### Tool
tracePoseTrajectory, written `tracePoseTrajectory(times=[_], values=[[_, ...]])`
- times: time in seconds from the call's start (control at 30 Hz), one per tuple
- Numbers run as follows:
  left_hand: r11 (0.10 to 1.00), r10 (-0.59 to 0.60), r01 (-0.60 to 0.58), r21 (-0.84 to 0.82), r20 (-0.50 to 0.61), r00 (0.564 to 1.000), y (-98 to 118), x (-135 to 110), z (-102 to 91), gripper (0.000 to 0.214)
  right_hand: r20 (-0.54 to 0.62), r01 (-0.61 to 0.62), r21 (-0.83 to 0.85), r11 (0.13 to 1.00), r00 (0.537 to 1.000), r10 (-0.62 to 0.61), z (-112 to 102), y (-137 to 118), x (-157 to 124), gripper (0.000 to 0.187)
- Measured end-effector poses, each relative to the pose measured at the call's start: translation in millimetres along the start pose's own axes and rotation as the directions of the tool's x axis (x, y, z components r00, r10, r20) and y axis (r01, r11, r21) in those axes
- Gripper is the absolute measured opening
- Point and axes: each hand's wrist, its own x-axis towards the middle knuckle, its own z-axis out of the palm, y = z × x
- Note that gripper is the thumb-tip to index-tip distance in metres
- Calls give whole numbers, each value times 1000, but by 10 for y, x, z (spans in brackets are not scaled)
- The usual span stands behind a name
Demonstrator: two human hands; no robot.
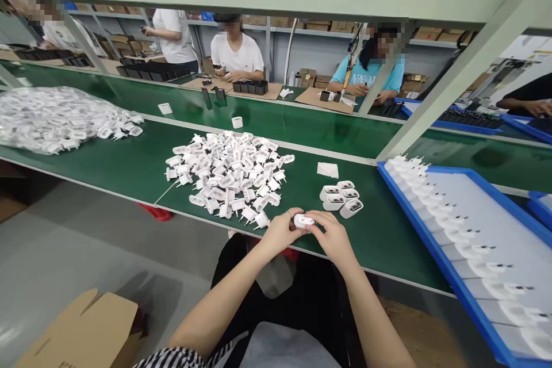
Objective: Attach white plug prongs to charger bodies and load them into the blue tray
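Between both hands, near the bench's front edge, is a white charger with an oval end facing up. My left hand grips it from the left, and my right hand pinches it from the right. Just beyond my right hand stand several open white charger housings with circuit parts visible inside. A large loose pile of white plug caps with pins lies beyond and left of my left hand. Some of the held charger is hidden by my fingers.
At right, a blue-rimmed tray holds a row of white chargers with pins. A clear bag of white plug parts lies at left. A folded white tissue rests behind the housings. A slanted post rises at right; co-workers sit across the conveyor belt.
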Motion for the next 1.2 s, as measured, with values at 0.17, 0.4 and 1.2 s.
tracePoseTrajectory(times=[0.17, 0.4, 1.2], values=[[999, 22, -21, -37, 19, 1000, -23, 21, -15, 40, 13, -44, -12, 999, 999, 44, -5, 75, -12, 22], [975, 126, -124, 185, 4, 992, 39, -7, -22, 34, 215, -58, -145, 988, 973, 89, -140, 39, 73, 27], [711, -68, -23, 703, 101, 993, 425, 322, -554, 40, 450, -88, -627, 774, 770, 452, -702, -120, 194, 13]])
